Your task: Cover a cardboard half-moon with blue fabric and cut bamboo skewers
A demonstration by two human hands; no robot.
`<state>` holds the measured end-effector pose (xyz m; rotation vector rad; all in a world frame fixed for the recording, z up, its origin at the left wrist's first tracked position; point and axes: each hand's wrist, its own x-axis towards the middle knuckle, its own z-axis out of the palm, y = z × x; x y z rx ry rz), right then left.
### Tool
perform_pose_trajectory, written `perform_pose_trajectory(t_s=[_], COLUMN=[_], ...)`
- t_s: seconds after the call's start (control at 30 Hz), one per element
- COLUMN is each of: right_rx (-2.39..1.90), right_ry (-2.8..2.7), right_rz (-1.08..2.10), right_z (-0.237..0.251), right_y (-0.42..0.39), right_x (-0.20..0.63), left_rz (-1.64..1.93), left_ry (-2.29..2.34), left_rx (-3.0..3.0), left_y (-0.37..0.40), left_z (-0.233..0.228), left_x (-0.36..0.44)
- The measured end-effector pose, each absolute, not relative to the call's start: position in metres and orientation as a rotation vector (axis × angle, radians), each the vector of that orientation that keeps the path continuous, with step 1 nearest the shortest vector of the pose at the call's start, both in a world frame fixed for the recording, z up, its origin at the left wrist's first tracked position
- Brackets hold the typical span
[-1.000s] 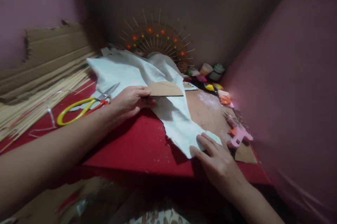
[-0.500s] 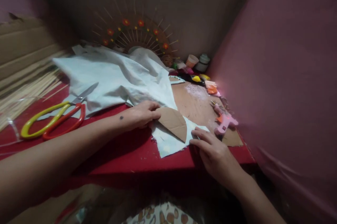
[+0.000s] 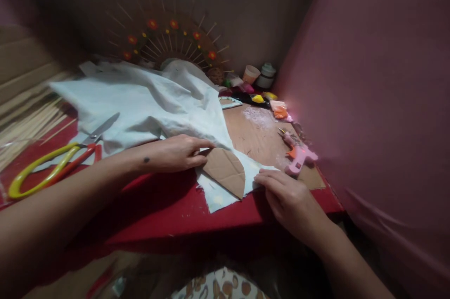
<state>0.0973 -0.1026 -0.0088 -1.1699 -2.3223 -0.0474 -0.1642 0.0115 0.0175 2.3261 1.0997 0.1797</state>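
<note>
**Both hands pin the cardboard shape to the cloth**

Pinching the left edge of the cardboard piece (image 3: 225, 171) between thumb and fingertips, our left hand (image 3: 176, 153) holds it flat on the white cloth (image 3: 140, 102). Our right hand (image 3: 288, 198) lies palm down with its fingers loosely spread; the fingertips press on the cloth's near corner, just beside the cardboard's right edge, and grip nothing.

From the head view, the change is plain. A second ago we held the cardboard up in the air above the cloth, well back from the table's front edge. Half a second ago it was already down on the cloth's near corner, and now it lies there almost unmoved, with our right hand drawn in close beside it. We judge that the shape is now placed and steadied on the cloth, and both hands are keeping the two layers from slipping.

Counting what we see: one cardboard piece, leaf-shaped with a crease down the middle; one white cloth, rumpled across the red table (image 3: 168, 205); one pair of scissors (image 3: 52, 163) with yellow and red handles, to the left and apart from both hands; one pink glue gun (image 3: 298, 156) near our right hand; one sunburst ornament (image 3: 168, 39) of sticks and red flowers against the back wall; one bundle of thin sticks (image 3: 24, 125) at far left. Small pots and bright scraps sit in the far corner, too blurred to count.
</note>
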Motion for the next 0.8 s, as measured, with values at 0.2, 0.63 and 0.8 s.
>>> perform_pose_trajectory(t_s=[0.2, 0.63, 0.8], right_rx=[-1.379, -1.652, -1.717], right_ry=[-2.301, -2.452, -2.427], right_rz=[-0.108, 0.449, 0.575], right_z=[0.005, 0.011, 0.011], right_y=[-0.096, -0.01, -0.002], right_x=[0.103, 0.07, 0.069], left_rz=[0.034, 0.279, 0.258], left_ry=[1.153, 1.19, 1.21], left_rx=[2.46, 2.311, 2.337], left_y=[0.014, 0.014, 0.014], left_z=[0.016, 0.01, 0.008], left_x=[-0.162, -0.167, -0.166])
